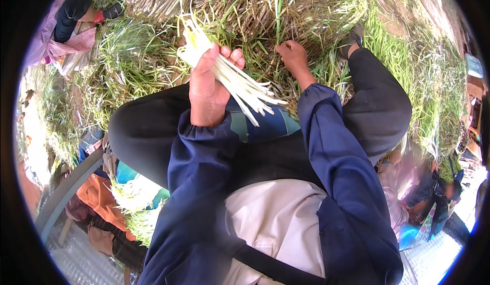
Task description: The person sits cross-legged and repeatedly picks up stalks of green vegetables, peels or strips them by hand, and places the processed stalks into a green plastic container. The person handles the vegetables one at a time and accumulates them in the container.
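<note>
My left hand (210, 80) is wrapped around a bunch of pale, cleaned stalks (245, 84), which look like garlic shoots or young scallions. Their white cut ends point down and right over my lap, and thin yellowish leaves trail from the upper end. To the right, my right hand (294, 61) is low over the heap, its fingers curled together at the lower end of an upright green stalk (279, 20). Its fingertips are partly hidden. Beyond both hands lies a heap of uncleaned stalks (249, 11) with brown, dry outer layers and green tops.
Loose green leaves (126, 70) cover the ground around my bent legs. Cleaned green bundles (139, 193) lie behind my left side, near a curved grey bar (69, 193). Another person's leg (74, 13) is at the upper left. A co-worker (425, 197) sits at the lower right.
</note>
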Demonstrator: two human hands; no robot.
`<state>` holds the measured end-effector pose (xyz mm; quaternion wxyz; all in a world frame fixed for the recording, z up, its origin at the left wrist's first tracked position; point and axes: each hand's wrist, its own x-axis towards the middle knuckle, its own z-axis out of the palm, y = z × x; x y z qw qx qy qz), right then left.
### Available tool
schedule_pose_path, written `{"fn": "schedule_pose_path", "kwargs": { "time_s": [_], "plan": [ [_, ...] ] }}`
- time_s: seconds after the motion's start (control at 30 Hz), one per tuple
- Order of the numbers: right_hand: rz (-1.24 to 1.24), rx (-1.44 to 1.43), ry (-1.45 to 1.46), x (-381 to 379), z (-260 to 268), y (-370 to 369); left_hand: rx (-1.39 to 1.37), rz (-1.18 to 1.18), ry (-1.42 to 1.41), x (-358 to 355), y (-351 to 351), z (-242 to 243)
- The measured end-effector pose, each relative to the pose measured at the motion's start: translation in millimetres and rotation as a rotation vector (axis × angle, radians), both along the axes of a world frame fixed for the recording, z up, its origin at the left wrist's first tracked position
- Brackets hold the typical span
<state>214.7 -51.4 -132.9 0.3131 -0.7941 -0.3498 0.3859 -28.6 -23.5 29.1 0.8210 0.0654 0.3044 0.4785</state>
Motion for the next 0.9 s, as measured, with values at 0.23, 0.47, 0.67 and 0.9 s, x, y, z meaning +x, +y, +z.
{"fn": "schedule_pose_path", "kwargs": {
  "time_s": [0.23,0.47,0.67,0.9],
  "plan": [
    [-0.013,-0.141,-0.267,-16.1,-9.8,20.0,0.015,-0.011,-0.085,-1.7,8.2,-0.8],
    [-0.115,0.135,0.136,-8.0,7.0,-1.6,-0.031,-0.101,-0.207,5.0,11.3,-15.9],
    [-0.365,0.237,0.841,-18.7,60.0,-18.5,-0.063,-0.125,0.101,18.0,5.2,-20.3],
    [-0.258,0.241,0.731,-30.1,98.1,-54.0,0.037,-0.13,0.46,37.6,-3.0,-19.6]
  ]
}}
